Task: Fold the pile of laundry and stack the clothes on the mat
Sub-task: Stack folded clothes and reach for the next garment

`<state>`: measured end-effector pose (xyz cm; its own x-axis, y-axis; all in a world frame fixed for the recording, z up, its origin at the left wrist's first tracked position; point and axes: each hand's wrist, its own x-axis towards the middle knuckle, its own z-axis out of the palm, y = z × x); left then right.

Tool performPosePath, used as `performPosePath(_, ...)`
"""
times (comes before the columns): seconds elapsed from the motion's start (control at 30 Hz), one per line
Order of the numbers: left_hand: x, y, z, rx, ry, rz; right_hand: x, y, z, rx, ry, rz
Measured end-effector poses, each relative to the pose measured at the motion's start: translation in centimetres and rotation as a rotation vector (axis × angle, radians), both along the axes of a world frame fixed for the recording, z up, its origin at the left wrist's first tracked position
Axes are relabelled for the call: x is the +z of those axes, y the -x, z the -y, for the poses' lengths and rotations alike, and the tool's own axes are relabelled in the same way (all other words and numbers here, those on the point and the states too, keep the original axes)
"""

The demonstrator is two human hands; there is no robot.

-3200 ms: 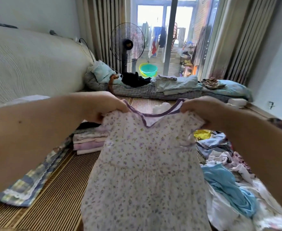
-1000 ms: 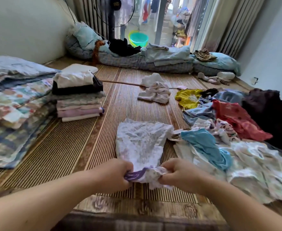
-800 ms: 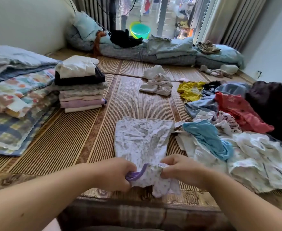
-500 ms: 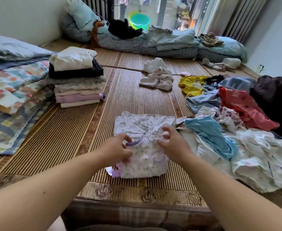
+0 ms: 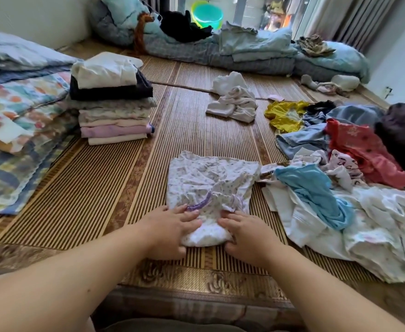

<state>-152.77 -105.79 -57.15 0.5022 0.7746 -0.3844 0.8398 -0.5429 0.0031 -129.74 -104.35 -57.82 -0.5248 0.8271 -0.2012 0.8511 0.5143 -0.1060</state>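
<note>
Floral garment [image 5: 208, 180] under both hands, mat [image 5: 100, 188].

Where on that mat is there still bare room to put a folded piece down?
Bare mat lies between the floral dress under both hands and the folded stack, bordered on the left by the plaid quilt. Another free strip runs beyond the dress toward the crumpled white garment. The right side is crowded with the unfolded pile.

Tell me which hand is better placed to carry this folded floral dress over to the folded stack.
Probably the left hand: the folded stack sits on its side, while the right hand lies toward the unfolded pile. Both rest on the floral dress.
</note>
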Motion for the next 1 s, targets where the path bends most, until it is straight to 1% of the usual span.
performPosePath(0.07,0.4,-0.2,-0.1,-0.018,-0.051,0.010,0.6,0.2,-0.2,-0.078,0.012,-0.092)
performPosePath(0.13,1.1,-0.2,-0.2,0.019,-0.038,0.109,1.4,0.0,-0.3,-0.186,0.140,-0.235)
performPosePath(0.17,1.6,0.0,-0.1,0.080,0.009,0.189,2.0,-0.2,-0.3,-0.222,0.216,-0.293)
performPosePath(0.27,3.0,1.1,-0.3,0.318,0.277,0.511,4.2,-0.8,-0.3,-0.263,0.458,-0.406)
performPosePath(0.33,3.9,1.8,-0.3,0.394,0.441,0.707,5.5,-0.9,-0.5,-0.286,0.623,-0.520)
performPosePath(0.37,4.3,2.1,-0.6,0.411,0.471,0.794,6.2,-0.9,-1.0,-0.302,0.672,-0.588)
performPosePath(0.43,4.8,2.2,-1.6,0.483,0.436,0.971,6.9,-0.9,-2.5,-0.359,0.704,-0.710)
performPosePath(0.5,4.8,2.4,-3.1,0.647,0.334,1.151,7.1,-0.3,-4.3,-0.465,0.693,-0.806)
performPosePath(0.53,4.4,2.5,-3.8,0.739,0.276,1.220,6.9,0.2,-5.3,-0.539,0.678,-0.834)
performPosePath(0.57,3.9,2.5,-4.4,0.810,0.224,1.247,6.5,0.7,-6.2,-0.620,0.637,-0.824)
performPosePath(0.6,3.2,2.5,-4.7,0.841,0.164,1.197,5.8,1.1,-7.0,-0.685,0.561,-0.772)
performPosePath(0.67,1.5,2.5,-4.7,0.787,0.044,0.909,4.0,1.6,-8.0,-0.743,0.317,-0.603)
performPosePath(0.7,0.8,2.4,-4.6,0.733,-0.008,0.773,3.3,1.9,-7.9,-0.724,0.186,-0.547)
performPosePath(0.73,0.3,2.2,-4.4,0.665,-0.056,0.677,2.7,2.1,-7.4,-0.677,0.085,-0.531)
performPosePath(0.8,-0.6,1.4,-4.1,0.475,-0.120,0.559,1.8,2.5,-5.7,-0.498,-0.047,-0.508)
performPosePath(0.83,-1.0,0.7,-3.8,0.368,-0.116,0.505,1.4,2.5,-4.6,-0.394,-0.093,-0.436)
performPosePath(0.9,-1.8,-0.8,-2.9,0.209,-0.056,0.387,0.4,2.5,-2.8,-0.239,-0.113,-0.184)
performPosePath(0.93,-2.3,-1.4,-2.5,0.170,-0.016,0.323,-0.1,2.3,-2.3,-0.218,-0.066,-0.062)
performPosePath(0.97,-2.8,-1.8,-2.2,0.159,0.018,0.265,-0.6,1.9,-2.1,-0.233,0.009,0.020)
performPosePath(1.0,-3.2,-2.0,-2.0,0.161,0.030,0.224,-1.0,1.4,-2.2,-0.250,0.073,0.055)
